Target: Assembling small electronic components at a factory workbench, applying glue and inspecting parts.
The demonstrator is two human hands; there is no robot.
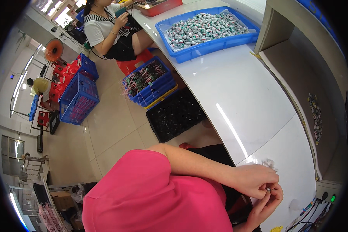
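Clearly, the work is mid-piece: the left hand (255, 178) and the right hand (267, 207) meet over the near end of the white tabletop (228, 89), fingers of both pinched together on one small piece (268, 189). It sits right between the fingertips, held up and not yet set down. It is too small and too covered by the fingers to tell its kind, or how much of the handling on it is done.

Just beyond the left hand's fingers, on the tabletop, lies a crumpled whitish bit (269, 164). Ahead of the fingers and well apart from them, a loose line of small round pieces (317, 120) lies inside a grey shelf unit (297, 65); these are laid out, neither hand touching them. Far off to the left of the fingers, a blue tray (216, 51) holds a broad heap of silvery round pieces (208, 29) with green and red touches, so plenty lies gathered there. To the right of the fingers are cables (313, 212) and a yellow scrap (276, 229).
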